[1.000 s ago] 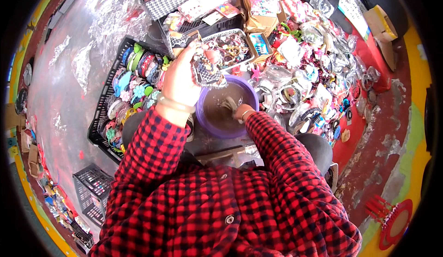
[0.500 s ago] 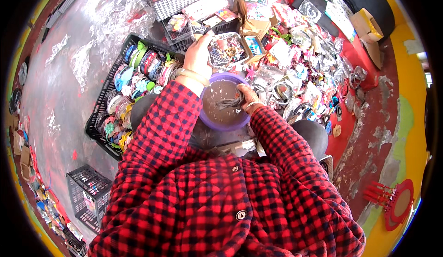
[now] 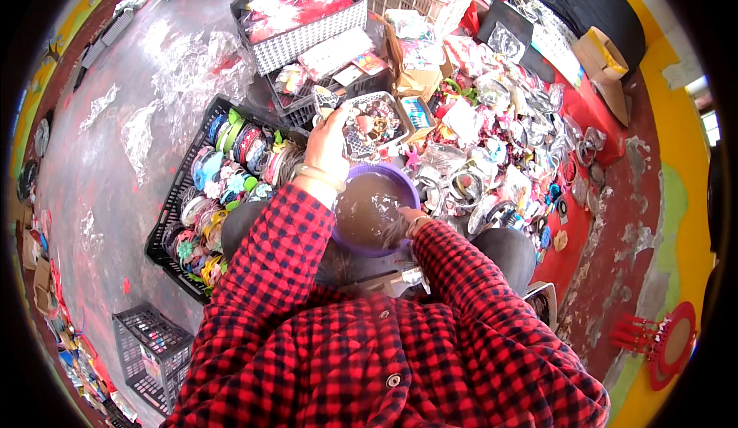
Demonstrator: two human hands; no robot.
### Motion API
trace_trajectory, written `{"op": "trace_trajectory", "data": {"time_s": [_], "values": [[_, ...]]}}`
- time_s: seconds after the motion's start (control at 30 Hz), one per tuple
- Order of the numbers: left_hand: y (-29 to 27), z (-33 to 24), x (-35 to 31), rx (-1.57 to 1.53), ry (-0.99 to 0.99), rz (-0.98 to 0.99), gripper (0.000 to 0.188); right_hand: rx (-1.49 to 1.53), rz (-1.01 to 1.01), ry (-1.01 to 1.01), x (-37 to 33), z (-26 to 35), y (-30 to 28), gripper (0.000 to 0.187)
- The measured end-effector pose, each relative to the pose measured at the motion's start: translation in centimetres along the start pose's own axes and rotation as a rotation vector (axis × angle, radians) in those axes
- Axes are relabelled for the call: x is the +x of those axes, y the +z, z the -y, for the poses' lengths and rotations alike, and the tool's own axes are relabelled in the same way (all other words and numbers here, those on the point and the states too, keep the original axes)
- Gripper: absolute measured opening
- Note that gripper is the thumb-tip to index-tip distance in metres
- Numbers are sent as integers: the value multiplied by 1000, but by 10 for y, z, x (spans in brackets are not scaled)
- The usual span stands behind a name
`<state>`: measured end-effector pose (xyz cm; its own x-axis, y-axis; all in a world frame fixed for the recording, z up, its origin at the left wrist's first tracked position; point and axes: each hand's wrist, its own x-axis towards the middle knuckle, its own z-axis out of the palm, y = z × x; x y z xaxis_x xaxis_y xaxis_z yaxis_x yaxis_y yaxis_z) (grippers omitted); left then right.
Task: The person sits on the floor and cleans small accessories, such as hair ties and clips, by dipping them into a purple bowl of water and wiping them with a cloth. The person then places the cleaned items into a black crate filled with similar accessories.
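My left hand [image 3: 328, 147] is closed, raised just beyond the left rim of a purple basin [image 3: 416, 189]. A small black-and-white patterned piece [image 3: 327, 99] sticks up past its fingertips; its kind is unclear. Brown, cloudy water [image 3: 371, 201] fills the basin. Over the right near side of that water is my right hand [image 3: 411, 223], closed on a wet grey cloth [image 3: 394, 233] that is smeared by motion and partly in the water. Just beyond the basin stands a small white basket [image 3: 401, 129] of little trinkets.
A black crate [image 3: 165, 232] of colourful headbands stands at the left. A heap of bagged hair accessories [image 3: 492, 143] spreads to the right. Farther off are a grey woven basket [image 3: 307, 37] of red packets and an open cardboard box [image 3: 419, 82]. Another black crate [image 3: 154, 351] sits near left.
My right hand has lowered the grey cloth from above the water to the basin's near right side. My left hand stays raised. The whole view has shifted, so the scene sits lower.
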<state>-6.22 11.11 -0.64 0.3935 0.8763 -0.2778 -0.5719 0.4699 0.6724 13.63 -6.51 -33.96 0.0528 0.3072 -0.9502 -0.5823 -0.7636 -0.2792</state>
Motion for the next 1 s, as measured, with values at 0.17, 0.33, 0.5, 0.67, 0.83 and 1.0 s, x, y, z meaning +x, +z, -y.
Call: {"op": "trace_trajectory", "data": {"time_s": [0.17, 0.33, 0.5, 0.67, 0.83, 1.0], "values": [[4, -8, -10, 27, -35, 34, 24, 27, -247, -49, -80, 27, 63, 46], [10, -8, -14, 48, -76, 80, 29, -123, -200, -268, -34, 13, 45, 47], [14, -11, -16, -8, -105, 55, 30, -183, -29, -256, -11, 7, 37, 33], [16, -11, -17, 39, -66, 79, 28, 125, 121, -3, -27, 13, 49, 19], [18, -8, -16, -15, -100, -6, 22, 96, 187, 59, -55, 16, 64, 20], [16, -9, -16, -50, -102, 33, 19, 45, 280, -213, -54, 11, 70, 21]]}}
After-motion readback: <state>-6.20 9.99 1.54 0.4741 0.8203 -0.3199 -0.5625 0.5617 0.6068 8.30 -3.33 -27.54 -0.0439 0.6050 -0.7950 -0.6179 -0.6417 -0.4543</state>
